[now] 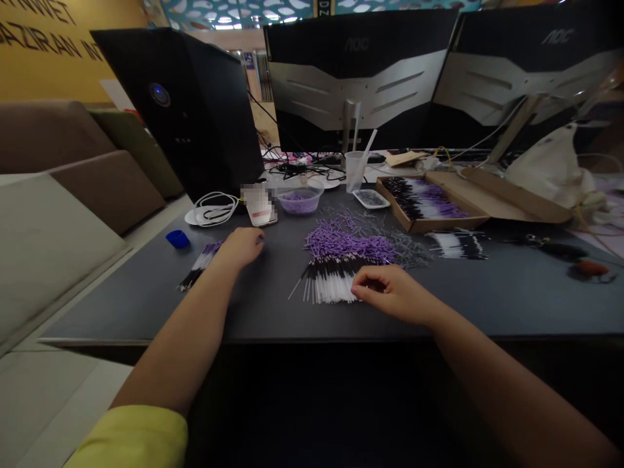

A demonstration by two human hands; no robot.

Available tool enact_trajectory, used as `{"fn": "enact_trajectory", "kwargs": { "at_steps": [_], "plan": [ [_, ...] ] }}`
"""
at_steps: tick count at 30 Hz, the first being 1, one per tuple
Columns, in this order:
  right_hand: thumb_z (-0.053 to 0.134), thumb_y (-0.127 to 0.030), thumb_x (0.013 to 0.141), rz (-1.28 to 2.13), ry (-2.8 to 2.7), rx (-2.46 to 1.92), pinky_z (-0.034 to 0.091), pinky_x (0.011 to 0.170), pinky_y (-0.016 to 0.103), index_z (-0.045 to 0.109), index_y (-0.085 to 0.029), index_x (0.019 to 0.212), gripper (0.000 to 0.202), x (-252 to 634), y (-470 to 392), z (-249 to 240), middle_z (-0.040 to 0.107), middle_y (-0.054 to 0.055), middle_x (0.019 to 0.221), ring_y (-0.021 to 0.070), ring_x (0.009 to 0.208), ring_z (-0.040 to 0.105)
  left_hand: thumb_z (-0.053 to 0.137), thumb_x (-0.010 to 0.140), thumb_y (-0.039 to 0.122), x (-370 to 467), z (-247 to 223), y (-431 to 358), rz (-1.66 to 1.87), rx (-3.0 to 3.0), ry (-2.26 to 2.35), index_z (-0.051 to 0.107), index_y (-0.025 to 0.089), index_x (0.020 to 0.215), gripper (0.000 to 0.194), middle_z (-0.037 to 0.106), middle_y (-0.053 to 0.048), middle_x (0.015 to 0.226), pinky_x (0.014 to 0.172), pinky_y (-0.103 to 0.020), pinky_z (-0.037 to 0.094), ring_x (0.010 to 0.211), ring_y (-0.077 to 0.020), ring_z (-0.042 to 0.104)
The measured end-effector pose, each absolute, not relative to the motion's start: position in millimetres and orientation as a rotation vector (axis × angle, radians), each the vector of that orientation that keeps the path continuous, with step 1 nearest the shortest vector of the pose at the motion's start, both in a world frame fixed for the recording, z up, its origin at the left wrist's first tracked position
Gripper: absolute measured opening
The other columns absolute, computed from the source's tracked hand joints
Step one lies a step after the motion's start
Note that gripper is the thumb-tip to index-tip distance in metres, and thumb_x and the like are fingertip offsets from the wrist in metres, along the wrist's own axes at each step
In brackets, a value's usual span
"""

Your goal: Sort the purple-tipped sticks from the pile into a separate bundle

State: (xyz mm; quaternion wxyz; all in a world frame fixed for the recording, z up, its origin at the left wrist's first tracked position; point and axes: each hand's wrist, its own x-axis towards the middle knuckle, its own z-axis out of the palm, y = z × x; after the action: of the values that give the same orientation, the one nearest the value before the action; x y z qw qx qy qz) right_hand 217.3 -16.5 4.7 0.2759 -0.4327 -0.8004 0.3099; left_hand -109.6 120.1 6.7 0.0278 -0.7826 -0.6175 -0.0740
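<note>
My right hand point(392, 292) is closed in a pinch, its thumb and index tips against the right edge of a row of thin black-and-white sticks point(334, 286). What lies between those fingertips is hidden. Behind the row spreads a heap of small purple pieces point(341, 240), with grey ones point(412, 250) on its right. My left hand point(244, 246) hovers low over the table left of the heap, fingers curled together; I cannot make out what they hold. Near its forearm lies a small bunch of sticks with purple ends point(199, 265).
A blue cap point(177, 239), phone point(259, 207), clear purple-filled bowl point(299, 198) and small white tray point(371, 199) stand on the table point(273, 312). At right are an open carton point(414, 224) of sticks and loose sticks point(458, 246). Monitors point(361, 78) and a computer tower point(214, 110) border the back.
</note>
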Motion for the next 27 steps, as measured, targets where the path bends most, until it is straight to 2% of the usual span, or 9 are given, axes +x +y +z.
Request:
{"fn": "enact_trajectory", "kwargs": {
  "at_steps": [3, 7, 10, 14, 21, 27],
  "plan": [
    [0.055, -0.033, 0.087, 0.829, -2.149, -1.153, 0.037, 0.055, 0.024, 0.065, -0.02, 0.079, 0.019, 220, -17, 7, 0.062, 0.0, 0.069, 0.0115, 0.06, 0.05, 0.055, 0.076, 0.027, -121, 6, 120, -0.186, -2.399, -1.973, 0.07, 0.017, 0.096, 0.026, 0.071, -0.01, 0.094, 0.076, -0.029, 0.046, 0.087, -0.0245, 0.064],
    [0.055, -0.034, 0.087, 0.838, -2.125, -1.179, 0.037, 0.055, 0.025, 0.064, -0.02, 0.079, 0.019, 225, -16, 11, 0.063, 0.001, 0.07, 0.0128, 0.061, 0.053, 0.06, 0.071, 0.036, -133, 7, 116, -0.091, -2.364, -2.096, 0.07, 0.019, 0.076, 0.02, 0.071, -0.008, 0.08, 0.064, -0.027, 0.044, 0.073, -0.0225, 0.063],
    [0.055, -0.035, 0.087, 0.828, -2.103, -1.194, 0.038, 0.055, 0.025, 0.064, -0.02, 0.079, 0.02, 227, -15, 12, 0.063, 0.001, 0.07, 0.0134, 0.062, 0.053, 0.061, 0.069, 0.035, -141, 5, 115, -0.033, -2.327, -2.182, 0.068, 0.019, 0.067, 0.017, 0.07, -0.006, 0.073, 0.06, -0.025, 0.041, 0.066, -0.0199, 0.061],
    [0.055, -0.035, 0.087, 0.836, -2.11, -1.202, 0.038, 0.056, 0.025, 0.064, -0.02, 0.08, 0.02, 227, -15, 11, 0.063, 0.001, 0.07, 0.0132, 0.062, 0.053, 0.063, 0.068, 0.033, -152, 5, 115, 0.0, -2.27, -2.265, 0.066, 0.018, 0.07, 0.015, 0.069, -0.005, 0.073, 0.059, -0.025, 0.039, 0.065, -0.0184, 0.058],
    [0.054, -0.033, 0.088, 0.837, -2.139, -1.202, 0.039, 0.057, 0.024, 0.064, -0.018, 0.08, 0.019, 225, -16, 11, 0.064, 0.001, 0.071, 0.0124, 0.063, 0.054, 0.064, 0.072, 0.035, -165, 10, 115, 0.051, -2.225, -2.364, 0.065, 0.013, 0.081, 0.024, 0.063, -0.003, 0.071, 0.061, -0.024, 0.036, 0.067, -0.0163, 0.053],
    [0.055, -0.033, 0.088, 0.839, -2.133, -1.193, 0.039, 0.057, 0.023, 0.064, -0.019, 0.08, 0.019, 227, -15, 12, 0.063, 0.0, 0.07, 0.0115, 0.063, 0.054, 0.057, 0.079, 0.04, -170, 22, 105, -0.022, -2.201, -2.389, 0.065, 0.015, 0.099, 0.033, 0.065, -0.004, 0.09, 0.063, -0.022, 0.035, 0.078, -0.0159, 0.054]
  ]
}}
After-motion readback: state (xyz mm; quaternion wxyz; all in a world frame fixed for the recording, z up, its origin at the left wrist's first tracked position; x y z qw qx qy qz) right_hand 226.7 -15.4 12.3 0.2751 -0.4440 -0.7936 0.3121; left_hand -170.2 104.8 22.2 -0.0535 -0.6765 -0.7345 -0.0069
